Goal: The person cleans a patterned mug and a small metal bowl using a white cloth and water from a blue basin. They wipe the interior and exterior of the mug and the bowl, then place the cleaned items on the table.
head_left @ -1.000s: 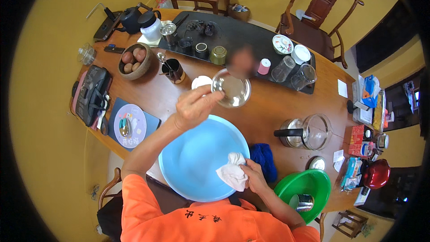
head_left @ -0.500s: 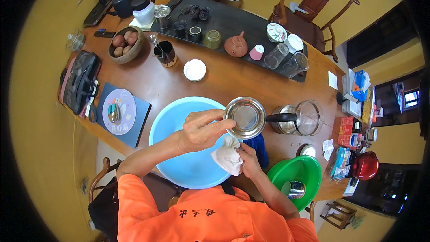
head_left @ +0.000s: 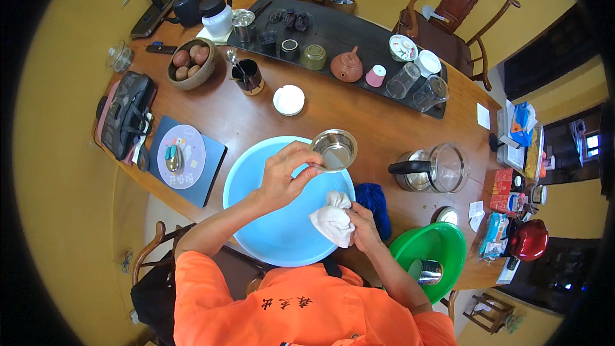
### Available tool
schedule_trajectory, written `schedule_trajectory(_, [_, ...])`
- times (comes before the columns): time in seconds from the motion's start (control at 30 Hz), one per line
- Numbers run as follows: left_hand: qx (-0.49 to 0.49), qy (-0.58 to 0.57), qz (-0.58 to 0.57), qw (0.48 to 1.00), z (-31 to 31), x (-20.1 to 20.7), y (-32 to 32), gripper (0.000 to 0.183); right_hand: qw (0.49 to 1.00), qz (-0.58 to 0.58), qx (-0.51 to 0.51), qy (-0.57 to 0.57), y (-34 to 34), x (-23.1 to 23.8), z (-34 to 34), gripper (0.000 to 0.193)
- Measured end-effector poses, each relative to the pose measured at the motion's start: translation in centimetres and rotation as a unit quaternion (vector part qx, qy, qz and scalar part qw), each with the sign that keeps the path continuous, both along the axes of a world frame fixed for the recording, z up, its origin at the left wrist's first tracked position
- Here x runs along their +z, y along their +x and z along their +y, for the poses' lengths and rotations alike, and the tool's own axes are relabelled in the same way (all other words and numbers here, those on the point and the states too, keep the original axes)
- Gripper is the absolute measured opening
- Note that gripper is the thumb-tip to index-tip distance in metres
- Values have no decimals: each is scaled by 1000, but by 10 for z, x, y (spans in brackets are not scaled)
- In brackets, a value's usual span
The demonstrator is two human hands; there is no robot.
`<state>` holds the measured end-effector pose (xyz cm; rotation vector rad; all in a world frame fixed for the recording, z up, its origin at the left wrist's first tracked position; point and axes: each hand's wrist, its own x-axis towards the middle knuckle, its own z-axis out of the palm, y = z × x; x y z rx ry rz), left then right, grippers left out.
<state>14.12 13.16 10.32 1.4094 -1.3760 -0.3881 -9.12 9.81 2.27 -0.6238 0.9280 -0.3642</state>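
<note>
Strainer [head_left: 334, 150] lowered over basin [head_left: 256, 218]; left hand [head_left: 287, 176] gripping.

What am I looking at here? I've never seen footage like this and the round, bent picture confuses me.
There is no machine: a camera worn on a person's head looks down through a wide lens, which bends straight edges. The left hand holds a small metal cup over a big blue basin. The right hand grips a white cloth. On the wooden table stand a dark tea tray with a clay teapot, a glass kettle and a green basin.
</note>
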Motion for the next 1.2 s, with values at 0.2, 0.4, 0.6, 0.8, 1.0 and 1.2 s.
schedule_trajectory(0.2, [62, 7, -148, 987, -41, -26, 5, 19, 998, -6, 51, -26, -10, -15, -3, 36])
schedule_trajectory(0.4, [19, 220, -247, 943, -118, -94, 11, 4, 995, 3, 96, -32, -10, -11, -2, 35])
schedule_trajectory(0.6, [-23, 338, -299, 892, -159, -134, 8, 10, 994, -5, 105, -18, -11, 3, -6, 32])
schedule_trajectory(0.8, [-63, 397, -327, 855, -163, -156, 14, 17, 996, -31, 86, -15, -11, 2, -6, 32])
schedule_trajectory(1.0, [-16, 336, -272, 901, -142, -118, 4, 24, 996, -43, 76, 6, -13, 6, -10, 35])
schedule_trajectory(1.2, [-92, 262, 202, 939, -55, -65, -9, 44, 994, -106, 6, -30, -2, -7, -1, 36])
